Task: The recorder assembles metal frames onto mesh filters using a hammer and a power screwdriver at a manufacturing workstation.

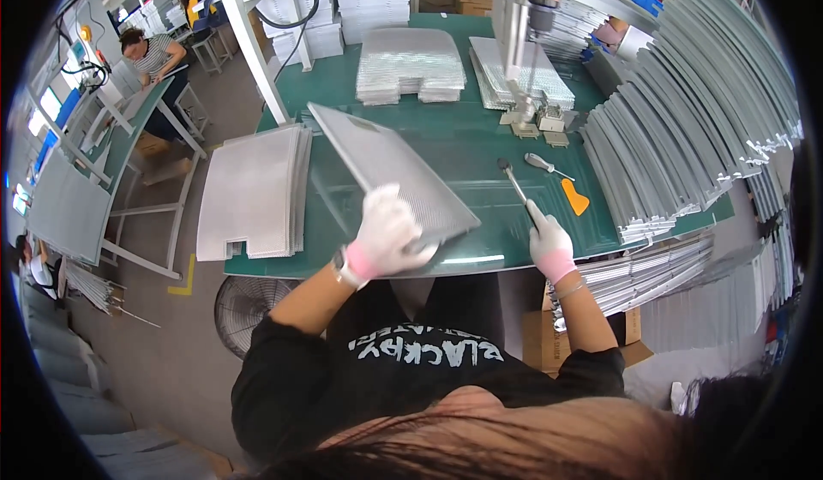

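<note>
My gloved left hand grips the lower edge of a grey perforated metal panel. The panel is tilted over the green table, its far corner raised to the left. In my gloved right hand is a ratchet wrench with a round dark head, a metal shaft and a dark handle. Its head points away from me, close to the tabletop. Just right of the wrench lie a screwdriver with a pale handle and a flat orange piece.
Stacked panels stand at the table's left edge and back. More panels lie behind a metal fixture. A tall row of panels fills the right side. Below the left edge stands a fan. Another person works far left.
</note>
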### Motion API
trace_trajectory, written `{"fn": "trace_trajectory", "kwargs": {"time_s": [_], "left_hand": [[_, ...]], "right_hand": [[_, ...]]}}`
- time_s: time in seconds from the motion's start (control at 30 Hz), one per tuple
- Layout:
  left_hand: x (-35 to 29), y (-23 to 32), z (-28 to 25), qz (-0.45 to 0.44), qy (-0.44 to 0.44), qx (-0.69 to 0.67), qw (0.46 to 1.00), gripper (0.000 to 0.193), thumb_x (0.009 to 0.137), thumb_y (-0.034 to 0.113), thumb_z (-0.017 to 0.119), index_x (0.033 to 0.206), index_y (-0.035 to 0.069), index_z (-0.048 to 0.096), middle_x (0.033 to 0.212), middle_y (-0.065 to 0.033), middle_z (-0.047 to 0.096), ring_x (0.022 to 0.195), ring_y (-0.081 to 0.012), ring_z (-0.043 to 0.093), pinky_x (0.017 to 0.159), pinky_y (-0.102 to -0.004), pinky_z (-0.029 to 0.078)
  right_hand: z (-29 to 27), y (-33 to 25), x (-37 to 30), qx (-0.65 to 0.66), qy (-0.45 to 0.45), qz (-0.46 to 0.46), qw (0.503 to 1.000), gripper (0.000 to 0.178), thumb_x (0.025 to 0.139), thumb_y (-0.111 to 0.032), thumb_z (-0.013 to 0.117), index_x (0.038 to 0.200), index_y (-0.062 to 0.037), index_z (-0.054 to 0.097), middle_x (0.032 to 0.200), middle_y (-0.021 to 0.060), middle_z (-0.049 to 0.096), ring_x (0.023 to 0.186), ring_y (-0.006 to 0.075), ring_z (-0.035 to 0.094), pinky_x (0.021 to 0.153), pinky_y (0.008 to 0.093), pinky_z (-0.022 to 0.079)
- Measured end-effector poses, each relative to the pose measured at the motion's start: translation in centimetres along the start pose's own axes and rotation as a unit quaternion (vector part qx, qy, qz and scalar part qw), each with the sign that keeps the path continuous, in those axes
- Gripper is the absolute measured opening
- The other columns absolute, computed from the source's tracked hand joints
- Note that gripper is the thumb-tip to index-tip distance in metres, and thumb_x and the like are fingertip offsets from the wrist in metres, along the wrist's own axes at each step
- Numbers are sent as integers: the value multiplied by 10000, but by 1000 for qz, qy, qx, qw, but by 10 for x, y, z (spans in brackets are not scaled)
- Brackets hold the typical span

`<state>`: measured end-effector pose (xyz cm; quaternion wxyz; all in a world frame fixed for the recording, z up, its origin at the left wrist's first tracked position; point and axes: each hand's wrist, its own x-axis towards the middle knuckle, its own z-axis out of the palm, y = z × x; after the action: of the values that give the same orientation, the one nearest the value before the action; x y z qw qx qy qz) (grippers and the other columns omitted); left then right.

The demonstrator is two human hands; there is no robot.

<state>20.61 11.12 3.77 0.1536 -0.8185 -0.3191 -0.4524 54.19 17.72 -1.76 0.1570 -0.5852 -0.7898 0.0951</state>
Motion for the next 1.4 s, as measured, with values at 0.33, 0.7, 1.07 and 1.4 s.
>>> {"fn": "trace_trajectory", "kwargs": {"time_s": [0.33, 0.7, 1.07, 1.4], "left_hand": [[-145, 31, -42, -63, -280, -110, 952, 278, 681, 232, 752, 680, 108, 502, 692, -33, 500, 650, -252, 520, 568, -380, 416], [-173, 31, -56, -181, -191, -66, 962, 541, 550, 194, 866, 1015, 91, 610, 993, -66, 630, 950, -300, 599, 775, -429, 475], [-182, 59, -60, -250, -200, -25, 947, 441, 594, 228, 848, 977, 135, 650, 1068, -71, 618, 1067, -342, 567, 886, -489, 451], [-187, 52, -49, -191, -165, 10, 967, 244, 632, 102, 766, 812, 110, 601, 962, -44, 631, 951, -281, 614, 775, -437, 496]], "right_hand": [[40, 14, 0, -33, -24, -26, 999, 541, 817, -3, 570, 1333, -165, 562, 1079, 173, 571, 980, 355, 592, 855, 442, 507], [47, 20, -13, -15, 27, -6, 1000, 530, 840, -67, 615, 1358, -73, 506, 1212, 177, 556, 1109, 362, 547, 967, 443, 452], [51, 20, -16, 10, 52, -43, 998, 495, 835, -38, 593, 1325, -44, 525, 1178, 201, 567, 1077, 382, 544, 962, 448, 447], [50, 17, -26, 1, 65, -36, 997, 473, 852, -56, 590, 1321, -41, 527, 1204, 198, 557, 1094, 379, 540, 961, 451, 446]]}}
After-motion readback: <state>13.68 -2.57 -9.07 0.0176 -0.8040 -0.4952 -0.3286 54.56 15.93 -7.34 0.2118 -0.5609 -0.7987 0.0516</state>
